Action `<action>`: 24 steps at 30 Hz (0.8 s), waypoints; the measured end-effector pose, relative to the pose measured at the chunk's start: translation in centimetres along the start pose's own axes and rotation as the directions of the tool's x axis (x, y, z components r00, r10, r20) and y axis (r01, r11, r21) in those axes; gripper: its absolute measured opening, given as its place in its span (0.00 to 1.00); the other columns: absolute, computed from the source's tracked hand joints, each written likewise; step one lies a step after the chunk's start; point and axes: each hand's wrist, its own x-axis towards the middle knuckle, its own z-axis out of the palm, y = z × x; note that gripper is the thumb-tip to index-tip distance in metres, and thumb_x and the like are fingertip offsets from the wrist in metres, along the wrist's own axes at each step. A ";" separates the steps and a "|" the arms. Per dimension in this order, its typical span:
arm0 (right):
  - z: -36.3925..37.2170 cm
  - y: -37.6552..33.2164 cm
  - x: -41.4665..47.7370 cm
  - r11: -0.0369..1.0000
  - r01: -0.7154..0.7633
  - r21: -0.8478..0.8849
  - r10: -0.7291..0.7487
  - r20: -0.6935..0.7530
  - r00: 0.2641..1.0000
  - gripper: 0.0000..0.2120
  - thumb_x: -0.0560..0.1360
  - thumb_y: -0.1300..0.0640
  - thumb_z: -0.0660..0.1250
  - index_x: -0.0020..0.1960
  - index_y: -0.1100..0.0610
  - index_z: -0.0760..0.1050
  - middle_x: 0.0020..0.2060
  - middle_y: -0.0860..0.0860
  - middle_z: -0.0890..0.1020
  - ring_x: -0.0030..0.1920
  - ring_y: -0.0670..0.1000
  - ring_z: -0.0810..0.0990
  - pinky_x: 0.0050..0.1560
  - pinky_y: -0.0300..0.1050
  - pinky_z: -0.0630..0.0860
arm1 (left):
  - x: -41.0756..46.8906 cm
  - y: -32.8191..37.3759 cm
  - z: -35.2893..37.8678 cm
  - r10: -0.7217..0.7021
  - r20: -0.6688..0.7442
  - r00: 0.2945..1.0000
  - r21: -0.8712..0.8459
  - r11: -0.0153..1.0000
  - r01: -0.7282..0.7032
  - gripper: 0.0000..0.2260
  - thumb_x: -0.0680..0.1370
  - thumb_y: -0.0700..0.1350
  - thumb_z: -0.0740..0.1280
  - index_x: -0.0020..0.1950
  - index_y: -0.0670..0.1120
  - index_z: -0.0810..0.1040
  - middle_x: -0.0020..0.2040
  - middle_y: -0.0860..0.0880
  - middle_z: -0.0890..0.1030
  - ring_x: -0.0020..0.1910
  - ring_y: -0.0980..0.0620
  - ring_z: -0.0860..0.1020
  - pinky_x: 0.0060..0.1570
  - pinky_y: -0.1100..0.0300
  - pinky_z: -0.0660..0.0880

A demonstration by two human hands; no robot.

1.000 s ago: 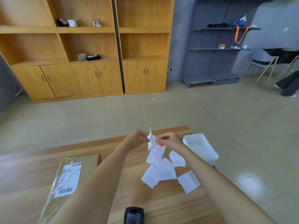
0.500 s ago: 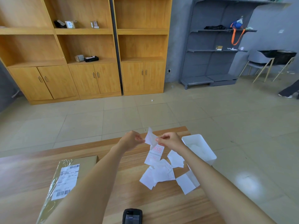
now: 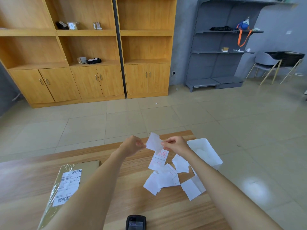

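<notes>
Through the head camera, a small white paper slip (image 3: pixel 153 143) is held up in the air over the far end of the wooden table (image 3: pixel 25 180). Its left edge is pinched by the left hand (image 3: pixel 132 145) and its right edge by the right hand (image 3: pixel 176 144), thumb and fingers closed on the paper on both sides. Just below it a red-printed slip (image 3: pixel 162 154) is partly covered; whether that one lies flat or hangs cannot be told. Nearer, a loose heap of white slips (image 3: pixel 164 178) is spread on the wood, and a white bin (image 3: pixel 196 141) is set at the table's right edge, its contents too pale to make out. A wrapped parcel (image 3: pixel 69 185) with a barcode label is seen at the left, its print unreadable and one side overlapped by the left forearm. A black device (image 3: pixel 135 223) is cut off by the lower edge. Beyond the floor, wooden cabinets (image 3: pixel 86 63) and a grey rack (image 3: pixel 221 52) are lined along the wall.
</notes>
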 end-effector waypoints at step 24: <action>-0.6 0.9 0.2 0.999 -0.003 0.034 0.005 -0.057 0.998 0.06 0.73 0.55 0.73 0.45 0.58 0.81 0.42 0.54 0.85 0.46 0.51 0.84 0.54 0.45 0.79 | -0.7 -1.3 -0.8 -0.006 -0.005 1.000 0.041 0.999 0.006 0.06 0.79 0.44 0.65 0.50 0.43 0.78 0.46 0.51 0.78 0.43 0.53 0.75 0.45 0.61 0.70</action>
